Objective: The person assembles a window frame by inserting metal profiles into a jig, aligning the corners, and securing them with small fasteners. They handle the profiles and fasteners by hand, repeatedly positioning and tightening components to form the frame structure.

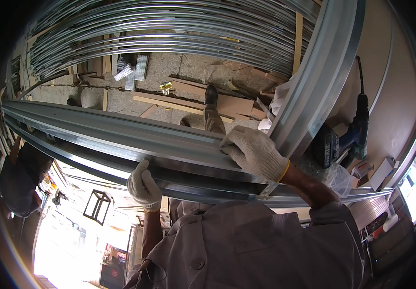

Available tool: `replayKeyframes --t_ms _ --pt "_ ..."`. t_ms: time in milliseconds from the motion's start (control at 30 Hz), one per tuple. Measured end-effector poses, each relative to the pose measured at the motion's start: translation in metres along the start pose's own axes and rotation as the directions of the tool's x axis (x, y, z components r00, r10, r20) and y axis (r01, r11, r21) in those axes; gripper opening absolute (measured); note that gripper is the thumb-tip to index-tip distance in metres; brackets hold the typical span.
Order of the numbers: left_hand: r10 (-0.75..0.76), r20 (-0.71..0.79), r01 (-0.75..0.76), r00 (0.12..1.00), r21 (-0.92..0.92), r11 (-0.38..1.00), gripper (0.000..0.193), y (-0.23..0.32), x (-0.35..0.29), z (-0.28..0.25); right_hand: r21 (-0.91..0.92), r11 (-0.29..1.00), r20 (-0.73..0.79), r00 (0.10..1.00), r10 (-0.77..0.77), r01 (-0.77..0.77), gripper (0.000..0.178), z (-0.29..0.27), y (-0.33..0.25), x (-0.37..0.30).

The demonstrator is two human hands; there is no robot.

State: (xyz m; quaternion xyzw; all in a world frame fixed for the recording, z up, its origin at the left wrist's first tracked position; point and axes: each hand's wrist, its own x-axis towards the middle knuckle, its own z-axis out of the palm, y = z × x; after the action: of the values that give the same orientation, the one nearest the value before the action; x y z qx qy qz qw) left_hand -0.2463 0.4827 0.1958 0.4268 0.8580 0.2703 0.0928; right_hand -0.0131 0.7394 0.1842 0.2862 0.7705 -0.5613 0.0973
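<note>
A long grey metal profile (pixel 169 138) with lengthwise ridges runs across in front of me. My right hand (pixel 256 151), in a pale knit glove with a yellow cuff edge, curls its fingers over this profile near its right end. Just beyond that hand, a second wide metal profile (pixel 309 91) slants up to the right. My left hand (pixel 144 187), gloved too, is closed around the edge of the nearer metal rail (pixel 193 190); its fingertips point up and part of its grip is hidden. A dark gap separates this rail from the profile.
Many thin metal rods (pixel 169 36) lie in rows at the far side. Wood strips (pixel 184 105) and scraps litter the concrete floor. On the right surface rest a cordless drill (pixel 354 137) and a clear plastic bag (pixel 339 182). Another person (pixel 22 178) stands at left.
</note>
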Motion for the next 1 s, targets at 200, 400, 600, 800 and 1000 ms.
replayKeyframes --t_ms 200,400,600,800,1000 --pt "-0.007 -0.018 0.007 1.000 0.005 1.000 0.023 0.000 -0.002 0.003 -0.089 0.995 0.137 0.990 -0.019 0.032 0.015 -0.011 -0.002 0.010" --pt "0.003 0.007 -0.003 1.000 0.016 1.000 0.024 -0.001 -0.001 0.001 -0.066 0.977 0.116 0.974 -0.196 0.205 0.015 -0.012 0.007 0.011" --pt "0.042 -0.006 -0.042 0.999 -0.001 0.999 0.023 -0.003 0.000 0.002 0.064 0.997 0.204 0.978 -0.044 0.032 0.016 -0.020 0.002 0.017" --pt "0.002 0.019 -0.002 1.000 0.015 1.000 0.023 0.005 0.004 -0.001 0.007 0.999 0.192 0.981 -0.038 0.037 0.015 -0.016 0.004 0.022" --pt "0.007 0.005 -0.007 1.000 0.012 1.000 0.023 0.004 0.005 -0.001 -0.046 0.989 0.245 0.962 -0.123 0.139 0.009 -0.019 0.003 0.030"
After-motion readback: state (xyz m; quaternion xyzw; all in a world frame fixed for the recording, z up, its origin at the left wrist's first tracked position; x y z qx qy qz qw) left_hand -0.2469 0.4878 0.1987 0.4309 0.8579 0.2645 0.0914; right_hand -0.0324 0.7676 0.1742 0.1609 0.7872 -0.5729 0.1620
